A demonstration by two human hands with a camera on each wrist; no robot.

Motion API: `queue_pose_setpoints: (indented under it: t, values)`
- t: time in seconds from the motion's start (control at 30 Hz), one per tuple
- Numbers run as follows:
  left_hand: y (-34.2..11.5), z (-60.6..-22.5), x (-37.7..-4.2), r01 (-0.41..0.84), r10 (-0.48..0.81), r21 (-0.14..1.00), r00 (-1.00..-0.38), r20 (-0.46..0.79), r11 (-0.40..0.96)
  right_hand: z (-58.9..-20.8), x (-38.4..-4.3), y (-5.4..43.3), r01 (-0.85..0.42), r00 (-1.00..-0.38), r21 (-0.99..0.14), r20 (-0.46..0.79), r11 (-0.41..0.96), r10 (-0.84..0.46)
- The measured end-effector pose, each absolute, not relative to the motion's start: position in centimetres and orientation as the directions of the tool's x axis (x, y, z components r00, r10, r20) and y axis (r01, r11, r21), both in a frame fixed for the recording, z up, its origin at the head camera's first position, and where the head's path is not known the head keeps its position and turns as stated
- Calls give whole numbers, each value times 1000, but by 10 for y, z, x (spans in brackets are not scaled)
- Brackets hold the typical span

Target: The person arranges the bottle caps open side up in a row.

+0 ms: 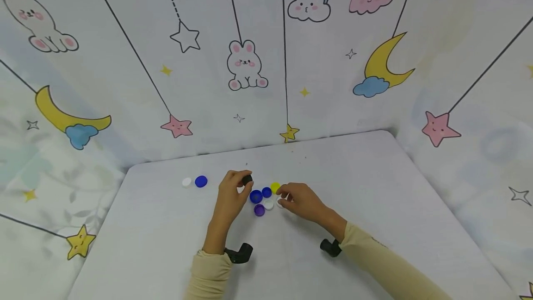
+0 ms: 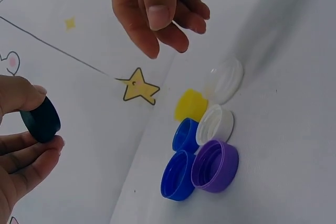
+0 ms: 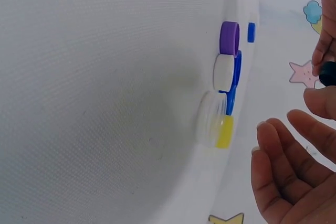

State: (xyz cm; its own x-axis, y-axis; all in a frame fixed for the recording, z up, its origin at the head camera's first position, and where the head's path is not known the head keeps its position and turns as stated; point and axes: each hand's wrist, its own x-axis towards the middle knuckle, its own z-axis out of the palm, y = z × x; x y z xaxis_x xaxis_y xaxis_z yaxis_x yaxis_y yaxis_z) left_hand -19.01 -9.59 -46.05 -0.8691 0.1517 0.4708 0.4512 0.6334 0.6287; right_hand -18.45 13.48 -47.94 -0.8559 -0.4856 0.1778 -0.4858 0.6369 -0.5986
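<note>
My left hand (image 1: 232, 196) pinches a dark bottle cap (image 2: 42, 120) between thumb and fingers, held up off the table. To its right, my right hand (image 1: 305, 203) hovers beside a cluster of caps, fingers loosely bent with nothing between them. In that cluster lie a purple cap (image 2: 215, 166), a white cap (image 2: 216, 125), a larger blue cap (image 2: 177, 177), a smaller blue cap (image 2: 185, 135), a yellow cap (image 2: 190, 106) and a clear, translucent cap (image 3: 211, 119). The purple, white and blue ones show their hollow insides in the left wrist view.
Apart from the cluster, a white cap (image 1: 186, 182) and a blue cap (image 1: 201, 181) lie on the table's left side. The white-covered table (image 1: 374, 175) meets a patterned cloth wall (image 1: 208, 101) at the back and sides.
</note>
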Motion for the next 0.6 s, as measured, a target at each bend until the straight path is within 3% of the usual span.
queue_pose_setpoints:
  t: [0.6]
  values:
    - [-65,-460,-173,507,304,644,-861,407,573,-478,-183,136,-516,-833,-637,217,573,-509]
